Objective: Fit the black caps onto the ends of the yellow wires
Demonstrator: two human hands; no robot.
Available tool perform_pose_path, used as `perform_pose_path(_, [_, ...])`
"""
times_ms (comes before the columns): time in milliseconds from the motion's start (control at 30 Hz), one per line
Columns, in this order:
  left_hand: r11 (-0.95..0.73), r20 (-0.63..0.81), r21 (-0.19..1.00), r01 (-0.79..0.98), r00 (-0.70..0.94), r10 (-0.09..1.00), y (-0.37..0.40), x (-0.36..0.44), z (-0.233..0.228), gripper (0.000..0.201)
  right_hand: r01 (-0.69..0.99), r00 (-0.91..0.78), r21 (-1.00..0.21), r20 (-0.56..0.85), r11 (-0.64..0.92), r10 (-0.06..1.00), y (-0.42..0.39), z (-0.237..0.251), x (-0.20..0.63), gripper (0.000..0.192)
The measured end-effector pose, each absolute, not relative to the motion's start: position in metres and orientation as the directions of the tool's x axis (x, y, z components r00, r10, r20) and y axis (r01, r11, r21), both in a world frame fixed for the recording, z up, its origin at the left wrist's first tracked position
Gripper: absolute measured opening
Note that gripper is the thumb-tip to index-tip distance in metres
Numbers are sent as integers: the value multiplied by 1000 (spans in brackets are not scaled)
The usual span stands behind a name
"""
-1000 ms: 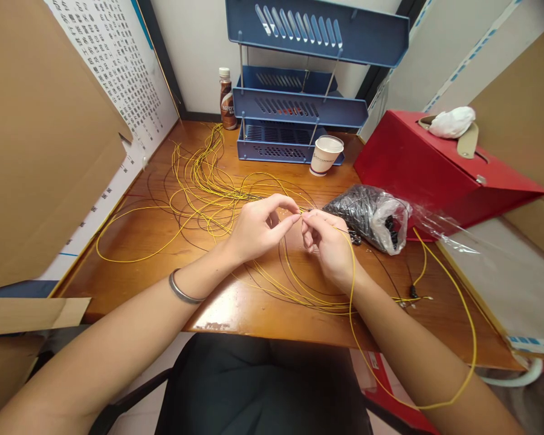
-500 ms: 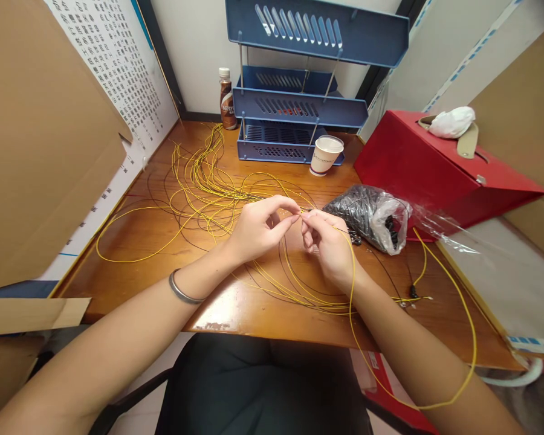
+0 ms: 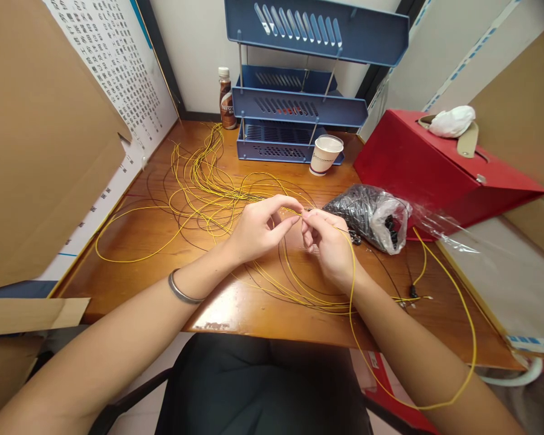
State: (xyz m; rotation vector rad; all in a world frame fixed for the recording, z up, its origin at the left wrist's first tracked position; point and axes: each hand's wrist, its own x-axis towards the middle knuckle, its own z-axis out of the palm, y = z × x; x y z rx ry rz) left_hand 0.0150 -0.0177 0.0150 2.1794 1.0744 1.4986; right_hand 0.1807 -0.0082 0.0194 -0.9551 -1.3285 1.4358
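My left hand (image 3: 259, 229) and my right hand (image 3: 329, 244) meet fingertip to fingertip above the wooden desk (image 3: 154, 275). Both pinch the end of a thin yellow wire (image 3: 351, 284) that runs over my right wrist and loops down past the desk's front edge. What sits between the fingertips is too small to make out. A tangle of yellow and black wires (image 3: 204, 181) spreads over the desk behind and under my hands. A plastic bag of small black parts (image 3: 367, 216) lies just right of my right hand.
A blue stacked paper tray (image 3: 299, 103) stands at the back, with a brown drink bottle (image 3: 227, 99) to its left and a paper cup (image 3: 325, 154) in front. A red box (image 3: 435, 169) sits at the right, cardboard panels (image 3: 40, 139) at the left.
Almost nothing has moved. The fingertips of both hands have shifted slightly on the wire's end while staying in the same place.
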Motion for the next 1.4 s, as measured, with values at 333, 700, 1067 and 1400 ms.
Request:
perform_pose_path(333, [-686,682,606,402,180,709,-18,15,15,11,-124,-268,-992,60,27,962,-7,19,180,29])
perform_pose_path(700, [-698,704,589,407,164,691,-17,16,14,10,-125,-264,-992,53,21,963,-8,20,180,29])
perform_pose_path(1067, [-683,700,597,421,142,699,-17,16,13,9,-126,-268,-992,58,25,962,-7,20,179,30])
perform_pose_path(1400, [-672,708,594,443,110,698,-16,17,12,8,-121,-270,-992,51,18,961,-8,19,181,31])
